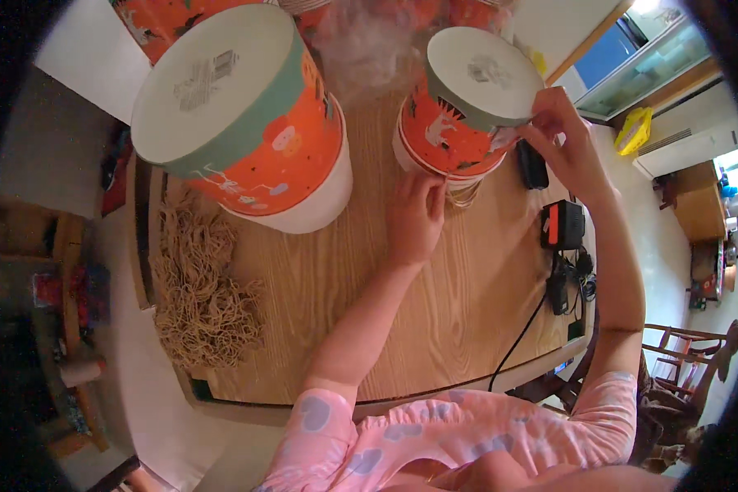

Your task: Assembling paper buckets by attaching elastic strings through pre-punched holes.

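A stack of small orange paper buckets [439, 135] stands upside down at the far right of the table, its pale round base and green band on top. My left hand [416, 215] is closed in a pinch at the lower rim of the top bucket; what lies between the fingertips is too small to make out. My right hand [567, 141] pinches at the bucket's right side, near the green band, and its fingertips' hold is hidden. Tan cord loops [466, 195] hang below the rim. To the left stands a larger upside-down stack of orange buckets [262, 152].
A heap of tan cords [201, 287] lies along the table's left edge. On the right are a black case [533, 166], a black-and-orange battery-like block [562, 225] and a black cable [521, 340]. More orange buckets [180, 23] stand behind, beside a whitish haze. A wooden chair [689, 361] is at the right.
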`<state>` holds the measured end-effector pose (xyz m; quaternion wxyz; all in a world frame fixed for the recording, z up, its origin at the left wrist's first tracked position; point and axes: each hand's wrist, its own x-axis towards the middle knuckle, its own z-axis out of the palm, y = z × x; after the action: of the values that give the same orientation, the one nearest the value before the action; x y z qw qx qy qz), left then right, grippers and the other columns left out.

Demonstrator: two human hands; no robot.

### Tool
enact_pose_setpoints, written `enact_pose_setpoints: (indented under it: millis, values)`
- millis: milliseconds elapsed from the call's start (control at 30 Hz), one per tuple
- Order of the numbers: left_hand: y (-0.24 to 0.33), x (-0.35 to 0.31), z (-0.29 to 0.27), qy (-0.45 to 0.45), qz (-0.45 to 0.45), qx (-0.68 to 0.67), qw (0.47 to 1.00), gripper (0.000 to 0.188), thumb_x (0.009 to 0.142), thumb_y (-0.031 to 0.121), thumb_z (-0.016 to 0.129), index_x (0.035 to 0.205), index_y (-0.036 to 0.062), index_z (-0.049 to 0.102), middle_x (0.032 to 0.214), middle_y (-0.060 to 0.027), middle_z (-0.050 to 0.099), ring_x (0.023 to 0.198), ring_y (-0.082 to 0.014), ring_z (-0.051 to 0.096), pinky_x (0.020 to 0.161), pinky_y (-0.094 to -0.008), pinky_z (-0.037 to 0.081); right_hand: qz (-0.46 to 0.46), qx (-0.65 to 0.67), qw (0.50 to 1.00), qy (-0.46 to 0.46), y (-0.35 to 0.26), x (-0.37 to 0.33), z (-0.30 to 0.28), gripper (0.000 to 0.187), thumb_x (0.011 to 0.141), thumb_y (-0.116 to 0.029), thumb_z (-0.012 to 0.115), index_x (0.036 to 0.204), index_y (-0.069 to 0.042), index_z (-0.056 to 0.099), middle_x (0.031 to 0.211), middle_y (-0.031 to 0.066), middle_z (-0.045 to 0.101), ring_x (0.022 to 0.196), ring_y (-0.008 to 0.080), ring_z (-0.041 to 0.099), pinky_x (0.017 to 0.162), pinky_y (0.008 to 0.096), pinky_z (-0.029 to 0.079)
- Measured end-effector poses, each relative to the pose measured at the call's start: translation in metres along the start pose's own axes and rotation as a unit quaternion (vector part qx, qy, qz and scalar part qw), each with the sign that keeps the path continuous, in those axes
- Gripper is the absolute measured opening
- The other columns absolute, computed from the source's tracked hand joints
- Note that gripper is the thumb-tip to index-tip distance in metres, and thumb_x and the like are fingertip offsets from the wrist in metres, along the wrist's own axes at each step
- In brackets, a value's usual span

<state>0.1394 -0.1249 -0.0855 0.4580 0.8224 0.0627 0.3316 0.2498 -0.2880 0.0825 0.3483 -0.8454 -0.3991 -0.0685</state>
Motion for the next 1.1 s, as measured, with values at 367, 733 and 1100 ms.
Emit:
enact_pose_setpoints:
  millis: [367, 733, 1100]
  values:
    - [-0.02, -0.01, 0.004, 0.002, -0.084, -0.112, 0.99, 0.016, 0.078, 0.011, 0.067, 0.088, 0.0044, 0.057, 0.082, -0.0101, 0.058, 0.08, -0.0275, 0.058, 0.07, -0.037, 0.047, 0.008, 0.002, 1.0, -0.018, -0.002, 0.0, 0.001, 0.027, 0.083, -0.014, 0.066, 0.1, -0.005, 0.048, 0.08, 0.0064, 0.047, 0.067, 0.0145, 0.048, 0.061, 0.0287, 0.043]
    - [-0.015, -0.009, 0.004, -0.027, -0.054, -0.018, 0.998, 0.015, 0.075, 0.011, 0.069, 0.083, 0.0074, 0.057, 0.08, -0.0087, 0.057, 0.077, -0.0282, 0.057, 0.068, -0.0394, 0.046, 0.006, -0.005, 1.0, -0.022, 0.004, 0.0, 0.001, 0.029, 0.083, -0.018, 0.066, 0.101, -0.006, 0.047, 0.079, 0.0055, 0.048, 0.066, 0.0139, 0.048, 0.06, 0.0285, 0.042]
    - [-0.016, -0.008, 0.002, -0.037, -0.032, 0.015, 0.999, 0.011, 0.076, 0.009, 0.067, 0.08, 0.0078, 0.057, 0.083, -0.0092, 0.057, 0.082, -0.0287, 0.056, 0.07, -0.039, 0.046, -0.012, 0.001, 1.0, -0.022, 0.013, -0.001, 0.002, 0.028, 0.084, -0.018, 0.066, 0.102, -0.007, 0.047, 0.077, 0.0027, 0.049, 0.064, 0.0112, 0.048, 0.058, 0.0268, 0.042]
